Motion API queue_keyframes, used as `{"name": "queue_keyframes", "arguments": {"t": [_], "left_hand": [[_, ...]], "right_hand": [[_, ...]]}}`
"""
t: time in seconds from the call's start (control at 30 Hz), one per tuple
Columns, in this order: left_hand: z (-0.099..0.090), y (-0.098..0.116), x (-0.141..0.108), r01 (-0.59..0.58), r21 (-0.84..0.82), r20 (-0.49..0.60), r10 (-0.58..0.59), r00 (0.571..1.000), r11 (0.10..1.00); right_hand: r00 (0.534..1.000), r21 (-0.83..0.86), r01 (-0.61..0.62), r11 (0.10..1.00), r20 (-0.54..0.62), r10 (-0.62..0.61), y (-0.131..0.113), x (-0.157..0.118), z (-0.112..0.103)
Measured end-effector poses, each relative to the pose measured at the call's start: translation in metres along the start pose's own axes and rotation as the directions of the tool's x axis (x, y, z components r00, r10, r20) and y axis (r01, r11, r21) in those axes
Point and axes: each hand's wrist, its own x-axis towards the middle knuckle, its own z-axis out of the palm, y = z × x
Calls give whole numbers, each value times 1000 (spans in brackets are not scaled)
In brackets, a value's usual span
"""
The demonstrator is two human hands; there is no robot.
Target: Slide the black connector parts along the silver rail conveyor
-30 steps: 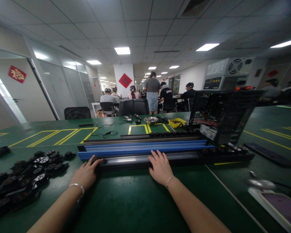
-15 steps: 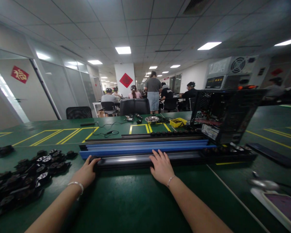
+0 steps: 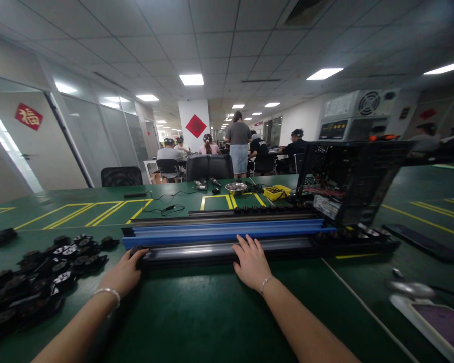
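Far left, well beyond the left fingers, a red diamond sign (image 3: 29,117) on a door reads 福. Nearer, just left of those fingers, lies a loose heap of black round-topped parts (image 3: 62,264); some bear white patches, too blurred to read.

The left hand (image 3: 121,275) curls its thumb and fingers over the left end of a long black rail (image 3: 196,250), by a small dark piece; whether it grips this is unclear. The rail lies across the green table (image 3: 196,312), running under both hands. Behind, just past the fingertips, stands a blue channel strip (image 3: 212,231).

The right hand (image 3: 252,264) rests with fingers spread on the rail's glossy strip, grasping nothing. Beyond them sit a metal bowl (image 3: 235,188) and a yellow basket (image 3: 276,192).

Right of these fingers, round parts sit along the rail's far end, while none show on the stretch between the hands; the filling looks partial, with many parts lying loose. Farther right stands an open computer case (image 3: 348,176) topped by power supplies (image 3: 357,108), their labels illegible.
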Motion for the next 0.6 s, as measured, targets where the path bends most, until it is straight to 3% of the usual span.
{"name": "queue_keyframes", "arguments": {"t": [0.33, 0.5, 0.6], "left_hand": [[5, -8, 0, -2, 50, -62, 5, 998, 999], [5, -29, 4, 62, 92, -99, -52, 994, 994], [1, -48, 2, 90, 149, -182, -62, 981, 985]], "right_hand": [[1000, -2, 10, 1000, -15, -10, 3, 0, 3], [999, -4, 16, 1000, -30, -16, 3, 0, 5], [999, -3, 17, 1000, -34, -17, 3, 0, 6]]}}
